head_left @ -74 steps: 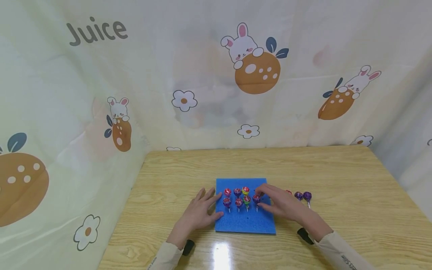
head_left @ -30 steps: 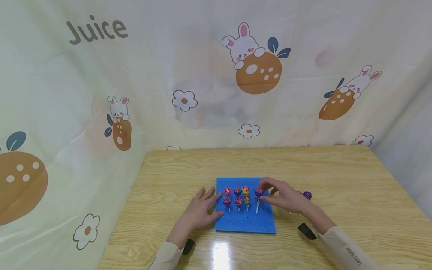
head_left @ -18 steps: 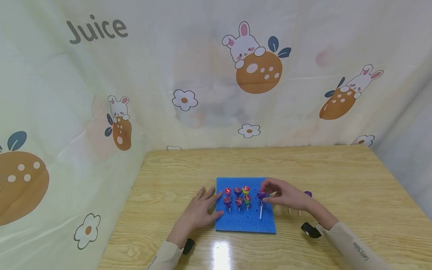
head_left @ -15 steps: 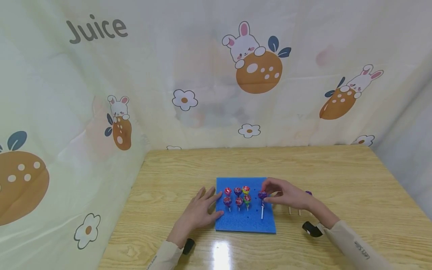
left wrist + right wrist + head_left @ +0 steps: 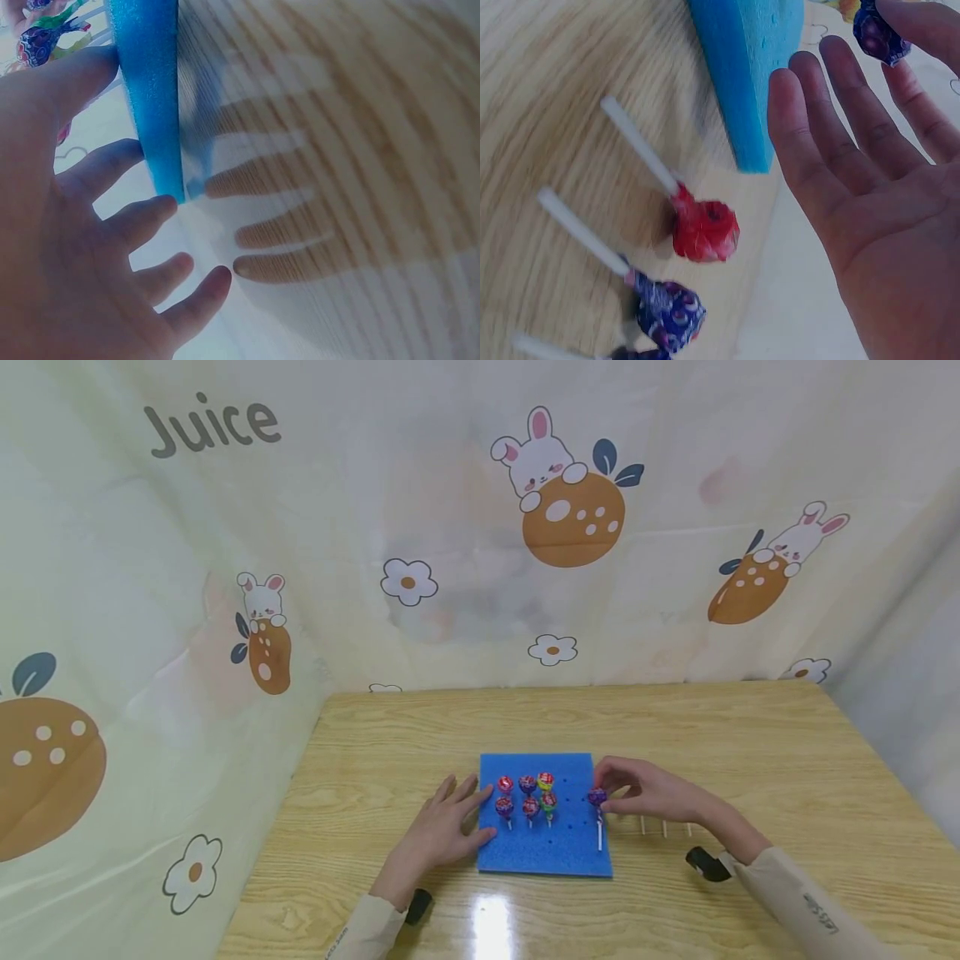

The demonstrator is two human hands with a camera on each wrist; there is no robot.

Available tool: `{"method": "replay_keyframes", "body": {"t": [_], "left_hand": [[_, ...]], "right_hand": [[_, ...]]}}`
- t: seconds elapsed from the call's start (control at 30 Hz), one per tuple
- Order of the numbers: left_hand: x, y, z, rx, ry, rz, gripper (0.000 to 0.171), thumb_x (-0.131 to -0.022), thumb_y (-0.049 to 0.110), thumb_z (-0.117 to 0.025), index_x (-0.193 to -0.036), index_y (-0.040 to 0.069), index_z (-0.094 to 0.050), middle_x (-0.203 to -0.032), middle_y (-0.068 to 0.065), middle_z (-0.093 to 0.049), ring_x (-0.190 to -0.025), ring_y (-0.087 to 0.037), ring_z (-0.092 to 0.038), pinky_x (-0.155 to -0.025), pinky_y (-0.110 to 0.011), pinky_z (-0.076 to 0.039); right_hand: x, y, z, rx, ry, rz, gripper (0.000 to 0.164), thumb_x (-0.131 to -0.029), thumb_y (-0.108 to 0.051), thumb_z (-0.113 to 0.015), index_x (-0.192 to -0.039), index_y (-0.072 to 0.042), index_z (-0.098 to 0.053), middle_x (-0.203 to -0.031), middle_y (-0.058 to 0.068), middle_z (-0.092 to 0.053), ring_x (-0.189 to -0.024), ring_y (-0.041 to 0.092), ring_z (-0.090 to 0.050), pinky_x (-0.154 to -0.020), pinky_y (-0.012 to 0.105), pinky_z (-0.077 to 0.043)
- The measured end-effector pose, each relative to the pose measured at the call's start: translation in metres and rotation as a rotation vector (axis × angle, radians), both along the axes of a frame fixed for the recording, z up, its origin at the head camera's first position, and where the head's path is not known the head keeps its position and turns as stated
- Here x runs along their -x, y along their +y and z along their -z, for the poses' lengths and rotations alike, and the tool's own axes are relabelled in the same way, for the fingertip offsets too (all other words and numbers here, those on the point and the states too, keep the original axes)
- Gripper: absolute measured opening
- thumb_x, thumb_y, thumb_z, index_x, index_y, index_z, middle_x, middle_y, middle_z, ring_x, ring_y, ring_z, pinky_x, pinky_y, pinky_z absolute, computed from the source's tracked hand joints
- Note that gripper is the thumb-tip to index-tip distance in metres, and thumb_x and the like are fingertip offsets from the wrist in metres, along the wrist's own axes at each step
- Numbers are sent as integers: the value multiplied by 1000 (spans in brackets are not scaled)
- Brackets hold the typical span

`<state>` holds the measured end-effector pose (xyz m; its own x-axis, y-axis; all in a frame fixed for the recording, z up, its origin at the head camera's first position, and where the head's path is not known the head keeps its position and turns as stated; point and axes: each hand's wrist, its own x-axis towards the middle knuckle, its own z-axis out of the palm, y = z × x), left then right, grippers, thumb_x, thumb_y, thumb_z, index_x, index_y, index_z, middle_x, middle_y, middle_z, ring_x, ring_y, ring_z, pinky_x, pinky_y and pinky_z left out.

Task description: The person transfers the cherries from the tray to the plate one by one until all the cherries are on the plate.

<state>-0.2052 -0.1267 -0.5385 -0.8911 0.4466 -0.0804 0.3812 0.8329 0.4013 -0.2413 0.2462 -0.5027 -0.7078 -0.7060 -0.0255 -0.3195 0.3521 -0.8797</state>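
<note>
My right hand pinches a purple-wrapped lollipop by its head over the right edge of a blue foam board. Its white stick points down, out of the foam. In the right wrist view the purple wrapper shows between thumb and finger, with the other fingers extended. Two rows of wrapped lollipops stand upright in the board's left half. My left hand touches the board's left edge, fingers spread; in the left wrist view two fingertips lie against the foam's side.
Right of the board, a red lollipop and a purple lollipop lie on the wooden table, a third partly cut off beside them. Small dark holes dot the board's right half. A printed curtain hangs behind the table.
My right hand has pulled the purple lollipop up out of the foam and carried it rightward to the board's edge. The left hand has stayed in place.
</note>
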Motion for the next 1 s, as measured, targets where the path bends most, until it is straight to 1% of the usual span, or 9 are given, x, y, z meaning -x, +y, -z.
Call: {"method": "replay_keyframes", "body": {"t": [0.13,0.33,0.4,0.63,0.77,1.0], "left_hand": [[0,0,1,4,0,-2,68,-97,56,-58,-156,28,-40,-166,-8,-29,-154,-44,-17,-115,-69,-27],[0,-1,1,12,-1,-1,68,-97,56,-57,-156,29,-39,-166,-7,-28,-154,-44,-16,-115,-70,-27],[0,-1,1,15,-2,-1,68,-97,57,-57,-156,29,-38,-166,-7,-28,-154,-43,-15,-116,-70,-27],[0,-1,1,3,11,6,68,-97,56,-58,-155,27,-40,-166,-9,-29,-153,-45,-17,-114,-71,-28],[0,-1,1,1,7,6,68,-97,55,-58,-156,27,-40,-166,-9,-29,-153,-45,-16,-114,-71,-27],[-1,0,1,4,3,0,68,-97,55,-58,-155,27,-40,-166,-8,-29,-154,-45,-16,-115,-70,-26]], "right_hand": [[1,8,1,-28,16,10,24,-97,-19,-68,-116,-11,-58,-117,9,-67,-109,20,-67,-88,29,-58],[3,19,2,-56,43,27,23,-97,-20,-68,-116,-14,-58,-116,6,-69,-108,16,-67,-88,30,-57],[3,23,1,-58,47,26,22,-97,-21,-67,-116,-13,-58,-115,7,-69,-108,14,-67,-88,30,-57],[3,33,-3,-47,34,19,22,-98,-19,-66,-116,-9,-57,-118,21,-68,-108,17,-68,-85,27,-58],[3,40,-2,-56,39,22,22,-98,-19,-66,-116,-9,-57,-118,21,-68,-108,17,-67,-86,25,-57],[2,51,-1,-52,46,27,22,-99,-18,-66,-116,-9,-57,-116,16,-69,-107,17,-68,-85,26,-57]]}}
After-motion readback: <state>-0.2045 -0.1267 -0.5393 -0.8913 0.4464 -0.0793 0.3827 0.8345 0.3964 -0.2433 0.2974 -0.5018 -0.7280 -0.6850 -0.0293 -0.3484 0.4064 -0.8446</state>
